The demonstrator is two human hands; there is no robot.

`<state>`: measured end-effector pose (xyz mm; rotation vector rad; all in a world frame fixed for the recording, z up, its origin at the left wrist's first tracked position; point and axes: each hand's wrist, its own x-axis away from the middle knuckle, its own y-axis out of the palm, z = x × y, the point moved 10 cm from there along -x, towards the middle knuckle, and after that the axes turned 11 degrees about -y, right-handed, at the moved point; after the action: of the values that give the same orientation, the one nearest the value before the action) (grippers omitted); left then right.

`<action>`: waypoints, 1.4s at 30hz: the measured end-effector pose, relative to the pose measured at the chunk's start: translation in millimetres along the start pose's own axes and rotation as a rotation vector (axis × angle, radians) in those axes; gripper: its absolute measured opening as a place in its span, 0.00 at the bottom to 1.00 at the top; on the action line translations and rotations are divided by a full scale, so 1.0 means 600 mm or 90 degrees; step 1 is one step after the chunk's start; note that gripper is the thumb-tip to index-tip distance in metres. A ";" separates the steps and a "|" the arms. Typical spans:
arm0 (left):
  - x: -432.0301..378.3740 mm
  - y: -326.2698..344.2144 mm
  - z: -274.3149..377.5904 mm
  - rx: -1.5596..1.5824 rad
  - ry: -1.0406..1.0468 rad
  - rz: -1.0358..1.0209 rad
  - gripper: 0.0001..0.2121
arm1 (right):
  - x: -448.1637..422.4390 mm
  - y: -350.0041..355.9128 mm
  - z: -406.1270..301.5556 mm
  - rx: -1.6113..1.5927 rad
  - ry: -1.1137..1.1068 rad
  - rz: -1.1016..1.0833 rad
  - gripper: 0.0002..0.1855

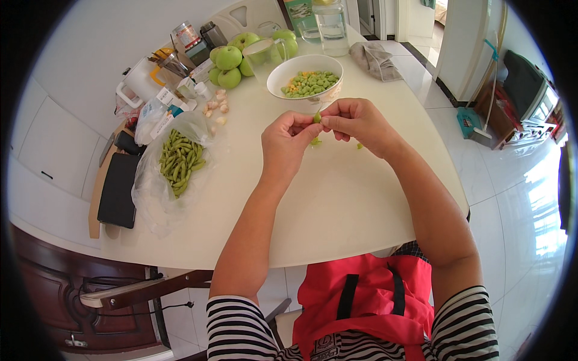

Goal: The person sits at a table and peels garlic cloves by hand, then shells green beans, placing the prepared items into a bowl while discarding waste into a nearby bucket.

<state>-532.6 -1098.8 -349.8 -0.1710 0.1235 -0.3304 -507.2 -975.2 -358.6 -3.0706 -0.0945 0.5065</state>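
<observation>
Between the fingertips of my left hand (291, 135) and my right hand (354, 122) is a green soybean pod (317, 117), pinched from both sides above the table. Bits of green pod (315, 141) lie under the hands, with a smaller bit (359, 145) below the right hand. Just beyond the hands stands a white bowl (328, 95) holding shelled green beans (316, 83) and some yellow kernels (295, 81). To the left, an open clear plastic bag (151, 180) holds a heap of unshelled green pods (180, 158).
Garlic cloves (217, 103) lie beyond the bag. Green apples (229, 57), a clear plastic jug (262, 61) and a glass jar of water (332, 31) stand at the back. A grey cloth (375, 61) lies at the right edge, a black case (118, 189) at the left.
</observation>
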 end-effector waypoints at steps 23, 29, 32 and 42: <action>0.008 0.010 0.002 -0.055 -0.004 -0.003 0.04 | 0.003 0.002 0.010 -0.045 0.032 0.007 0.07; 0.010 0.016 0.002 -0.079 0.000 0.003 0.05 | 0.005 -0.006 0.014 0.027 0.044 0.052 0.10; 0.010 0.020 0.000 -0.048 0.017 -0.014 0.05 | 0.004 -0.010 0.020 0.077 0.043 0.065 0.11; 0.006 0.008 0.001 -0.007 0.013 0.001 0.06 | 0.004 0.000 0.007 -0.045 0.041 0.057 0.09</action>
<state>-527.6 -1095.3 -350.8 -0.1780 0.1452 -0.3307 -506.2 -975.1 -363.4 -3.1684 0.0262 0.4159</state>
